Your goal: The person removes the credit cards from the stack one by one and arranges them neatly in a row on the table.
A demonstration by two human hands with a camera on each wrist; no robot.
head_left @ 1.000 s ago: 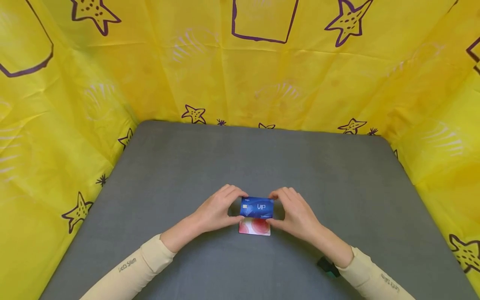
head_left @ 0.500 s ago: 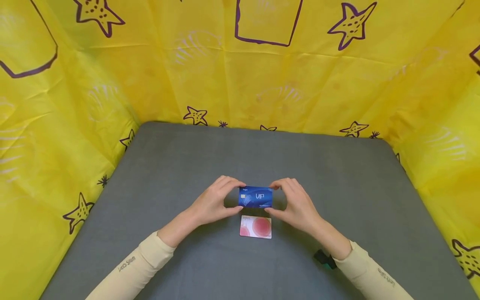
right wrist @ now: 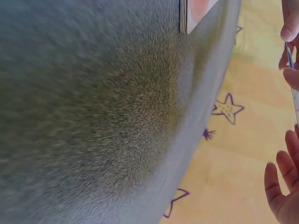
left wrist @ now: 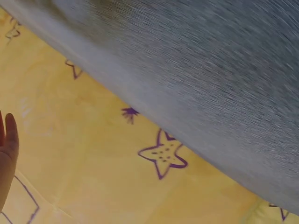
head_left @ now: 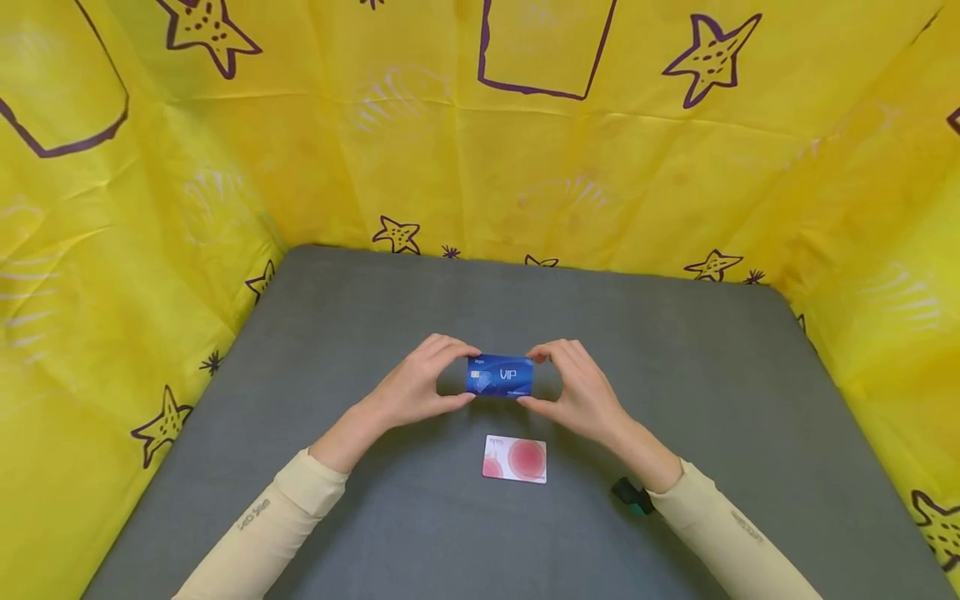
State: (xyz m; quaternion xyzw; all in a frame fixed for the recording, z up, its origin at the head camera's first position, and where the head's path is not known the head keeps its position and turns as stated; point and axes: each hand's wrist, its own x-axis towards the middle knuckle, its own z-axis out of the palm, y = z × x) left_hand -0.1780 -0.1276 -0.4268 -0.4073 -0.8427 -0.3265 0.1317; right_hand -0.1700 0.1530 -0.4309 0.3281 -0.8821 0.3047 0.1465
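A blue VIP card (head_left: 499, 377) with a gold chip is held level above the table, its printed face up toward the head camera. My left hand (head_left: 423, 379) pinches its left end between thumb and fingers. At the other end, the thumb and fingers of my right hand (head_left: 581, 390) pinch the right corners. Below them on the table lies a white card with pink circles (head_left: 515, 459); in the right wrist view this pink-and-white card (right wrist: 198, 10) tops a thin stack with layered edges. The blue card shows only edge-on there, at the right border.
A grey cloth-covered table (head_left: 390, 517) spreads out around the hands. Yellow curtains (head_left: 495, 175) printed with starfish enclose its back and both sides. A small black device (head_left: 632, 496) sits under the right wrist.
Both hands have lifted the blue card off the pink-and-white one and carried it away from the body and slightly left. The pink-and-white card, partly covered before, now shows whole.
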